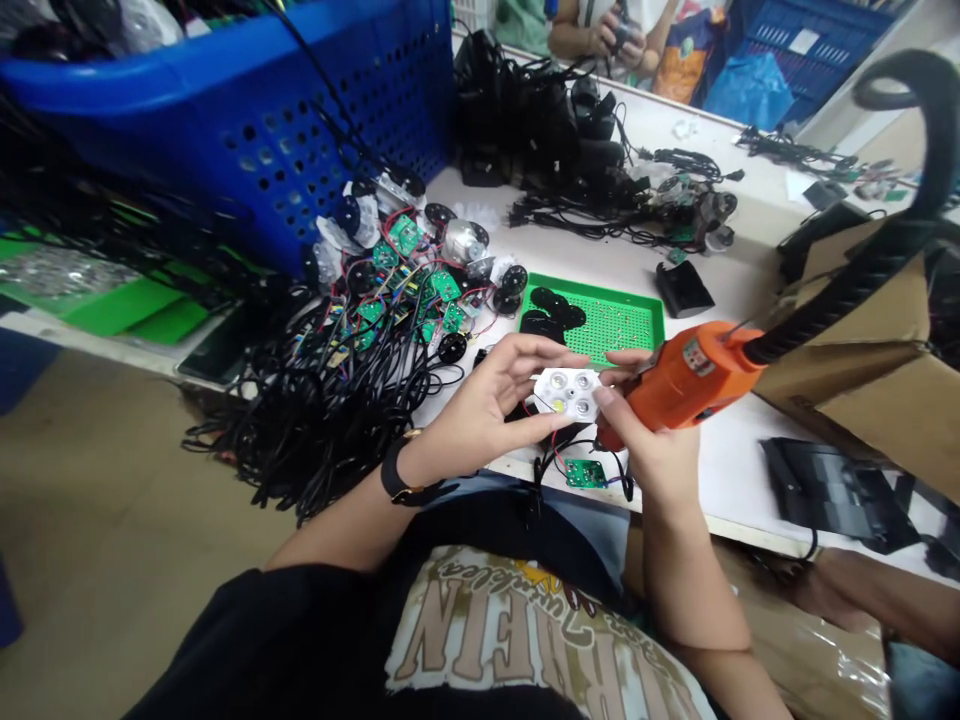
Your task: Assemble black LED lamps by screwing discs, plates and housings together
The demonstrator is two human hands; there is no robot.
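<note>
- Piling along the left of the desk (pixel 720 470), beside a blue perforated basket (pixel 247 130): a heap of black cables (pixel 322 420) and small green circuit boards (pixel 409 290) with red wires, probably kept together within easy reach.
- Holding a white lens board (pixel 566 393) above the desk near the middle of the view: the left grip (pixel 480 400), closed around the board's left end with thumb and fingers, probably leaving its four round lenses uncovered.
- Running nearly level, with a slight tilt: the long axis of the white lens board, its lenses facing up.
- Trailing below the board: thin red and black wires, apparently leading to a loose green board (pixel 585 473) on the desk.
- Lying beyond the hands: a green pegboard tray (pixel 600 320) bearing black discs, with another person's hands (pixel 611 35) farther off, at the top of the view.
- Wrapping around an orange glue gun (pixel 694 378): the right grip (pixel 652 440), closed and probably steadying the tool close to the board.
- Pointing down and left toward the board: the gun's front end, its long axis rising right toward a thick black cord (pixel 900 200) above a cardboard box (pixel 862 340).
</note>
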